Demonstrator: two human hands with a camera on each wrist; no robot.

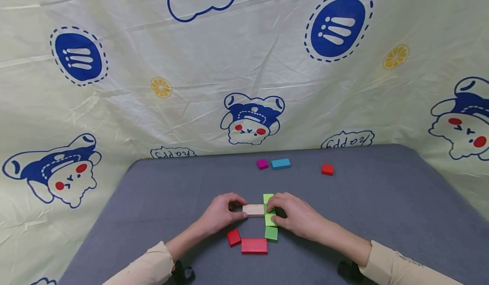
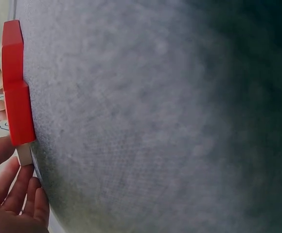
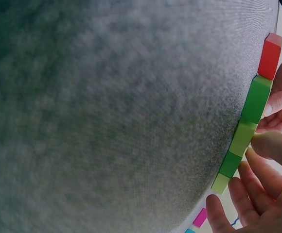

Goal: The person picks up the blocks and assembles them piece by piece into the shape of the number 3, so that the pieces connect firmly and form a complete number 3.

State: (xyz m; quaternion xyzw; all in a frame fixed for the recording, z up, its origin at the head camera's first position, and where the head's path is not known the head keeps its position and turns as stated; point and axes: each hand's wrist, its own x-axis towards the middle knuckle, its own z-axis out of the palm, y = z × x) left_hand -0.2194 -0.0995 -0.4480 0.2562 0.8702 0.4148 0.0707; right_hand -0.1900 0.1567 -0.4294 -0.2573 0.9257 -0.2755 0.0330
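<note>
My left hand (image 1: 225, 213) pinches the left end of a plain wooden block (image 1: 254, 210), thumb in front and fingers behind. The block's right end meets a column of green blocks. From the right, my right hand (image 1: 298, 216) curls its index finger over a dark green block (image 1: 267, 208), with its thumb at the light green block (image 1: 269, 220) in front. Another light green block (image 1: 268, 198) tops the column; a green block (image 1: 271, 233) ends it nearest me. In the right wrist view, the thumb is beside the light green block (image 3: 242, 138).
Closer to me lie a red rectangular block (image 1: 254, 246) and a tilted red block (image 1: 234, 237). Farther back on the grey table (image 1: 183, 183) are a magenta block (image 1: 262, 164), a blue block (image 1: 281, 163) and another red block (image 1: 327, 169). A printed curtain hangs behind.
</note>
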